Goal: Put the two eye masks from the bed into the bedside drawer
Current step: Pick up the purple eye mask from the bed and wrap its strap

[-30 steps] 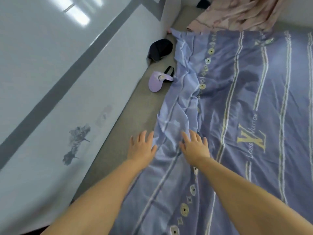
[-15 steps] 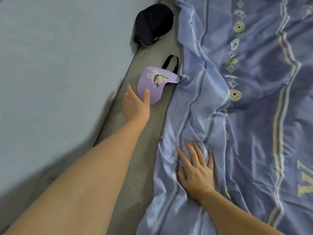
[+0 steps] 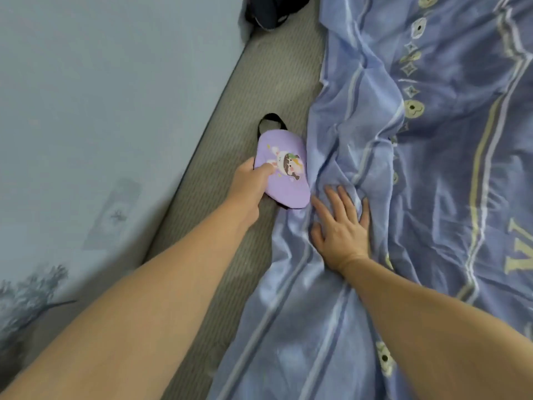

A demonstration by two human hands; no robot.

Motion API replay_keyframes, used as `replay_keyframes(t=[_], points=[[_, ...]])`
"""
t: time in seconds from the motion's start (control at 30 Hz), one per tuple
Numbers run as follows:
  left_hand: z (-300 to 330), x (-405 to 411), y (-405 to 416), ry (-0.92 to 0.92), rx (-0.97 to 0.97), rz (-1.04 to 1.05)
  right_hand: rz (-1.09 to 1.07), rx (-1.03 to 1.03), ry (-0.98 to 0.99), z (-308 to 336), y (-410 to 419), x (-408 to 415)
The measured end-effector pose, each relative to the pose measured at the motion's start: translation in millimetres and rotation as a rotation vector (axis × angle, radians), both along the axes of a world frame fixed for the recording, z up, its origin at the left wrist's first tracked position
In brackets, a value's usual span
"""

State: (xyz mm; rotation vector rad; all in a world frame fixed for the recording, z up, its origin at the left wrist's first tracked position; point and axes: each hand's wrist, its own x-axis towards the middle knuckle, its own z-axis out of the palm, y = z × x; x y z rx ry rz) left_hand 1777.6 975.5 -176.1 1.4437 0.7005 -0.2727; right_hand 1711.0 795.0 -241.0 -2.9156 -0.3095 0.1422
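Note:
My left hand [image 3: 249, 184] grips the left edge of a purple eye mask [image 3: 284, 171] with a cartoon figure and a black strap, over the bare grey mattress strip. A black eye mask [image 3: 274, 10] lies farther up the strip at the top edge of the view, partly cut off. My right hand [image 3: 341, 226] rests flat, fingers spread, on the blue quilt just right of the purple mask. The bedside drawer is not in view.
A blue quilt [image 3: 432, 168] with pale stripes and yellow lettering covers the bed on the right. The bare grey mattress strip [image 3: 259, 82] runs between it and the pale wall [image 3: 101, 111] on the left.
My left hand has closed on the purple mask and pulled it toward me along the mattress strip. My right hand stays pressed on the quilt. The view has moved closer.

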Motion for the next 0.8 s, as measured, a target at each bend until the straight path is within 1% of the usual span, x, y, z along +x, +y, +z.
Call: replay_keyframes(t=[0.07, 0.13, 0.17, 0.2, 0.27, 0.3, 0.33, 0.37, 0.43, 0.5, 0.6, 0.67, 0.73, 0.77, 0.8], points=[[18.8, -55.0, 5.7, 0.036, -0.140, 0.040, 0.003, 0.007, 0.130, 4.6, -1.8, 3.2], [38.6, -108.2, 9.9, 0.040, -0.202, 0.046, 0.009, 0.052, 0.288, 15.9, -3.6, 7.4], [48.5, -130.7, 9.3, 0.043, -0.207, 0.050, -0.009, 0.117, 0.365, 27.4, -4.5, 4.7], [58.7, -150.8, 6.5, 0.045, -0.210, 0.060, -0.053, 0.231, 0.441, 42.8, -5.8, -3.5], [84.5, -190.7, -5.2, 0.033, -0.242, 0.086, -0.172, 0.585, 0.525, 80.9, -7.4, -39.8], [99.3, -211.5, -14.4, 0.015, -0.244, 0.088, -0.213, 0.744, 0.513, 103.1, -9.4, -66.0], [114.7, -233.2, -25.1, -0.002, -0.220, 0.090, -0.217, 0.845, 0.474, 128.3, -13.4, -94.8], [131.2, -256.3, -36.7, -0.023, -0.187, 0.098, -0.178, 0.892, 0.425, 155.1, -19.4, -123.9], [166.2, -303.9, -59.6, -0.094, -0.163, 0.141, -0.046, 0.945, 0.368, 208.7, -36.0, -177.1], [204.1, -353.8, -82.7, -0.185, -0.176, 0.186, 0.080, 0.979, 0.381, 261.8, -59.8, -225.5], [252.4, -429.3, -122.2, -0.321, -0.175, 0.144, 0.266, 0.993, 0.400, 331.2, -106.5, -293.1], [276.4, -477.1, -154.0, -0.380, -0.177, 0.111, 0.350, 0.995, 0.476, 365.6, -137.9, -335.5], [295.8, -519.3, -185.6, -0.398, -0.209, 0.160, 0.422, 0.947, 0.514, 389.8, -162.3, -372.4], [304.7, -538.3, -200.1, -0.398, -0.182, 0.188, 0.440, 0.937, 0.524, 398.8, -172.0, -389.2], [312.4, -556.1, -212.4, -0.390, -0.115, 0.215, 0.446, 0.942, 0.531, 407.1, -179.8, -404.4]])
